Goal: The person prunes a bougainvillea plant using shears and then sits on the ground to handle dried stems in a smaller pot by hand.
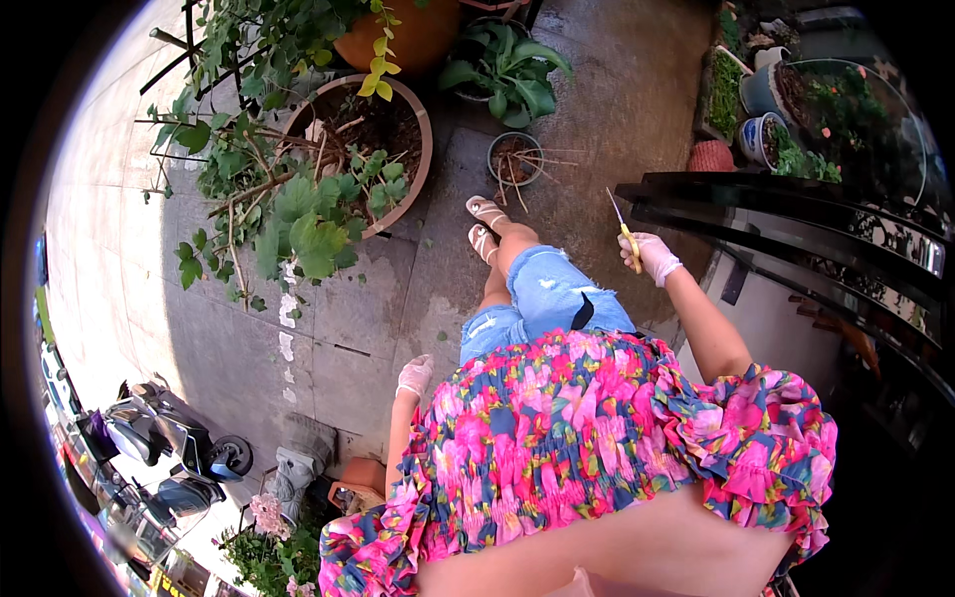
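My right hand (650, 256), in a thin translucent glove, grips the yellow handle of a pair of scissors (630, 240). The slim metal blades point up and away from me, near dark glossy rails. At my left side hangs my left hand (415, 374), gloved the same way. I see no object with it, but its fingers are partly hidden from this angle. Ahead of my feet is a small round pot (515, 158) with bare, dry stems leaning out. To its left stands a large terracotta-coloured planter (424, 134), with a branching leafy plant (313, 231) spilling over its rim.
A broad-leaved potted plant (515, 71) stands beyond the small pot. Dark curved rails (791, 216) border my right, with a blue-and-white pot (757, 140) behind them. Motor scooters (171, 440) are parked at left, near pink flowers (270, 515). Paving (358, 313) lies underfoot.
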Demonstrator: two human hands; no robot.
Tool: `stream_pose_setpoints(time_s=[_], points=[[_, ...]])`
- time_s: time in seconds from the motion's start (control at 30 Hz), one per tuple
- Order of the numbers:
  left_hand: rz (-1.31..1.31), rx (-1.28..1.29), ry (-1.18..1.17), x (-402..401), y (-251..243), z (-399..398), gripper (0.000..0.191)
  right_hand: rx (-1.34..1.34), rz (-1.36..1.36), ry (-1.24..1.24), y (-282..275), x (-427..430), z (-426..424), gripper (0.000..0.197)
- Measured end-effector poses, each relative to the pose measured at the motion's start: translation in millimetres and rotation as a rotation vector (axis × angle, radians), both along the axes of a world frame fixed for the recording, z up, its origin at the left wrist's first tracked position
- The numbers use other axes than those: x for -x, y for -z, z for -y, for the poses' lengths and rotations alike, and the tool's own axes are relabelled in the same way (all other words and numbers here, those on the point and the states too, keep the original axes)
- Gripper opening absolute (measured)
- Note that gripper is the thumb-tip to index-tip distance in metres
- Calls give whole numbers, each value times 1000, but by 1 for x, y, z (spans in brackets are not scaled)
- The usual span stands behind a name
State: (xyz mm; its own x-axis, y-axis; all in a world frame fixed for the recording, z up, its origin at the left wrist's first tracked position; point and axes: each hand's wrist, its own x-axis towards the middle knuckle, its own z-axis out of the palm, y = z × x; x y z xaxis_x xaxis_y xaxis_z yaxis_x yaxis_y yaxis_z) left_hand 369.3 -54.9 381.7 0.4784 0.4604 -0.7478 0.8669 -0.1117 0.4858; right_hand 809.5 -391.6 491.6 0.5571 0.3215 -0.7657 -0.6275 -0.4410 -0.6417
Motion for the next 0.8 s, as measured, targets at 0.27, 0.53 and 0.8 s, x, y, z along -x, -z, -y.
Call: stream_pose_setpoints(time_s=[0.27,0.53,0.8], points=[[252,21,-304,-88,-37,-18,27,138,95,-53,1,-40,-14,13],[196,-11,-179,-222,-66,30,26,683,339,-719,57,-81,4,31],[-91,-279,369,-326,78,85,34,736,501,-800,196,-140,-3,45]])
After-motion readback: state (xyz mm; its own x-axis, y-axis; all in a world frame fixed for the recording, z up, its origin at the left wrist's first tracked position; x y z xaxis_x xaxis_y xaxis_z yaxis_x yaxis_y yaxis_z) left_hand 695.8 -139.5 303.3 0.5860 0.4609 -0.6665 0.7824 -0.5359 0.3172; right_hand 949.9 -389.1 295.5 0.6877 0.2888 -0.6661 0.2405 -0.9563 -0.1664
